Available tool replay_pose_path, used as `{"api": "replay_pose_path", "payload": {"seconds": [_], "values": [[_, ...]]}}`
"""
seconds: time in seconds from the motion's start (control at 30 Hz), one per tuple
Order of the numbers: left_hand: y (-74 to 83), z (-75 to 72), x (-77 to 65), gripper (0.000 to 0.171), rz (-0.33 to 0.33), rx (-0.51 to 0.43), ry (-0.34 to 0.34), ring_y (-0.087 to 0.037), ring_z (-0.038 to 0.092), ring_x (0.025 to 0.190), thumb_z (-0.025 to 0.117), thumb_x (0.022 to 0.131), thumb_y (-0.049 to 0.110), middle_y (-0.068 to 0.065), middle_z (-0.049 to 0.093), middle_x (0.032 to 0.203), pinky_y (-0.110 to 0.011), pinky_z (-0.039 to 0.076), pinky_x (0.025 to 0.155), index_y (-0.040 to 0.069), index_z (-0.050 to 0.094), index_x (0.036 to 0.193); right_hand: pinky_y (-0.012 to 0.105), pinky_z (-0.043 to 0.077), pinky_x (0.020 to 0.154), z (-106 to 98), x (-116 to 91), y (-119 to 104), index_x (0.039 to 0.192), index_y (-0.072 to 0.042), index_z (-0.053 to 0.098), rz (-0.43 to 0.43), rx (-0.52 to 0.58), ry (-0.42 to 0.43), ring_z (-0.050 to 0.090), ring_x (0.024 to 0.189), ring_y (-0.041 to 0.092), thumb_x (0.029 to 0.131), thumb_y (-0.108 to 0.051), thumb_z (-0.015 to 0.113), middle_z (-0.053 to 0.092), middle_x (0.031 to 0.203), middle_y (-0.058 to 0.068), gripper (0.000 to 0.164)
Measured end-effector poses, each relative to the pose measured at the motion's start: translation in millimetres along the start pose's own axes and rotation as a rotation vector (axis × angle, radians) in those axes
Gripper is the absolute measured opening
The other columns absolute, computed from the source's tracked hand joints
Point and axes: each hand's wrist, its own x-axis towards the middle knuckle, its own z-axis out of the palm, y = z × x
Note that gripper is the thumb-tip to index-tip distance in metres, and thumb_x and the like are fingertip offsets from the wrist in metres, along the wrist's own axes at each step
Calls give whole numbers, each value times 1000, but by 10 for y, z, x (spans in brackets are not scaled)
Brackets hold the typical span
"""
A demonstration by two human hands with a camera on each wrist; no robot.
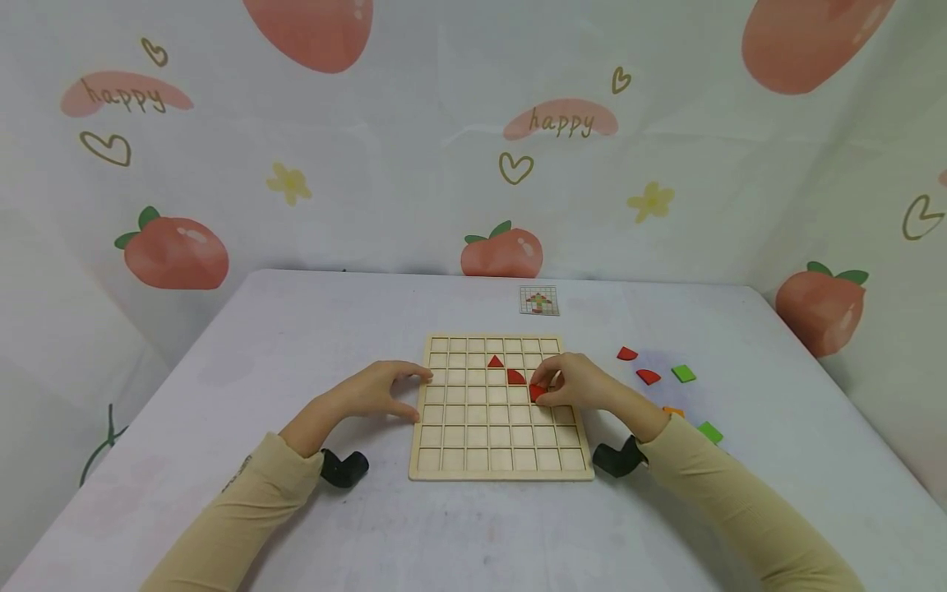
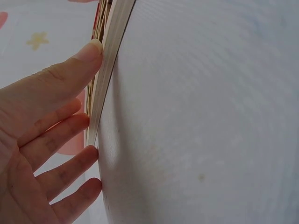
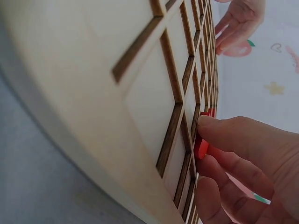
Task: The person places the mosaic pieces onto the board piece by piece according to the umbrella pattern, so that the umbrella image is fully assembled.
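Note:
A wooden grid board lies on the table with a red triangle tile and a red quarter-circle tile in its cells. My right hand is over the board's right side, pinching another red tile between thumb and fingers. In the right wrist view this red tile is right at the grid's dividers, partly hidden by the fingers. With extended fingers, my left hand touches the board's left edge. The left wrist view shows its thumb against the board's side.
Right of the board lie red quarter-circle tiles, green square tiles and an orange tile partly behind the right forearm. A small pattern card lies behind the board. A printed cloth hangs at the table's back edge.

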Motion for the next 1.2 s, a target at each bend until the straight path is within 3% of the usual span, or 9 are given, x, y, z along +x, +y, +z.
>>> {"api": "replay_pose_path", "payload": {"seconds": [0.8, 1.2], "values": [[8, 0, 8, 61, -18, -12, -5, -36, 46, 128, 79, 74, 24, -13, 57, 131, -50, 37, 107, 4, 56, 127, 20, 48, 64, -3, -26, 14, 90, -5, 68, 11, 14, 23, 55, 69, 8, 82, -15, 70, 64, 78, 3, 14], [-13, 1, -5, 62, 22, 1, -5, -35, 47, 127, 79, 74, 25, -12, 58, 130, -49, 40, 105, 4, 56, 127, 20, 48, 63, -283, -175, 164, 97, -1, 67, 55, 30, 163, 59, 68, 12, 82, -15, 70, 64, 81, 6, 21]]}}
